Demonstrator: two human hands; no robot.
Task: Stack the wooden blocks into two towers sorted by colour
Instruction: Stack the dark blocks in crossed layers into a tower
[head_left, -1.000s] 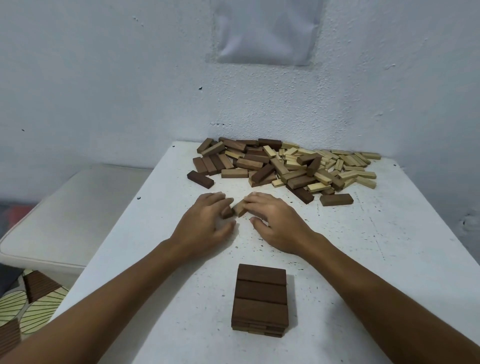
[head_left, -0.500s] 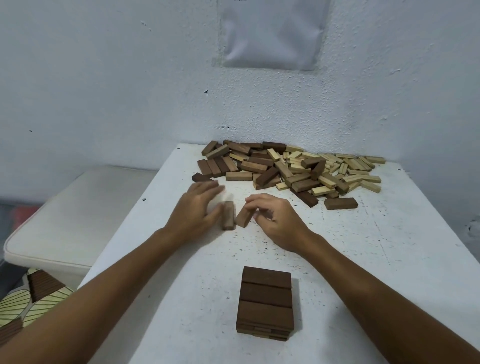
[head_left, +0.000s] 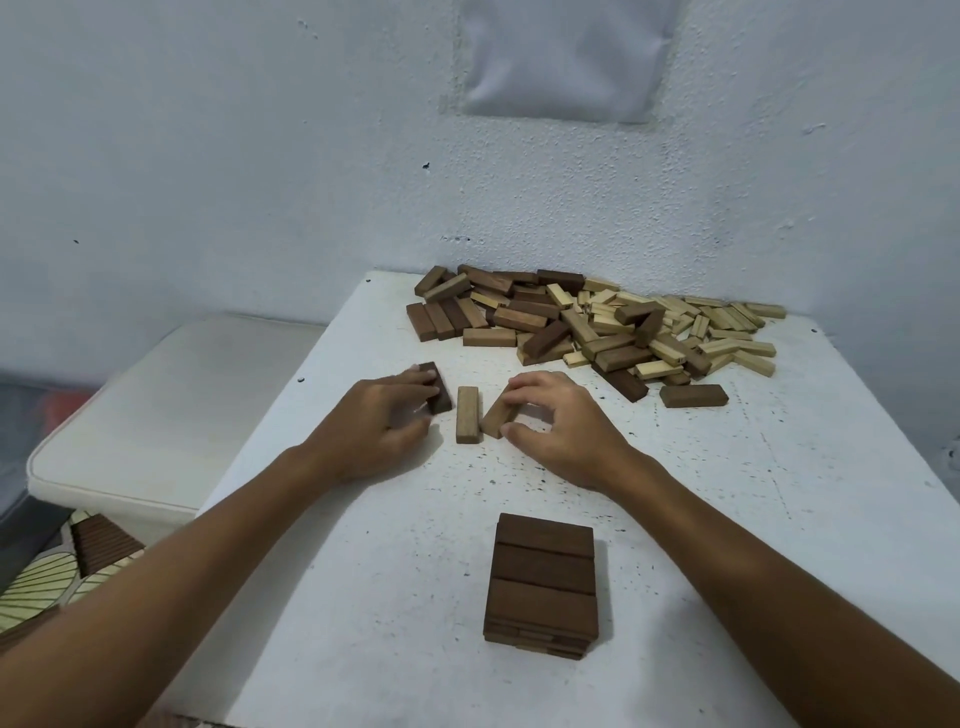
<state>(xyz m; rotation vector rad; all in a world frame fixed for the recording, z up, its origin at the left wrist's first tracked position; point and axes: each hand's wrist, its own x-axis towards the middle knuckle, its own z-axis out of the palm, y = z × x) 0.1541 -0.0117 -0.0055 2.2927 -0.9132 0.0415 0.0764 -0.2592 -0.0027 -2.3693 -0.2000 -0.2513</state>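
Head view: my left hand (head_left: 382, 415) grips a dark block (head_left: 436, 387), my right hand (head_left: 563, 426) pinches a brown block (head_left: 500, 415) beside a loose block (head_left: 467, 414); the dark tower (head_left: 543, 577) sits nearer me. I should square three together before lifting them crosswise onto it.

Low dark brown wooden block tower (head_left: 543, 577): you see matt wood, smooth faces, faint grain.
Heap of pale and brown wooden blocks (head_left: 597, 327): your loose pieces look unvarnished, dull, sawn square.
White speckled tabletop (head_left: 779, 467): matt, slightly rough, flecked with dark specks.
White plastered wall (head_left: 260, 156): grainy, chalky finish before you.
Cream cushioned seat (head_left: 171, 410): soft, smooth, piped edge.
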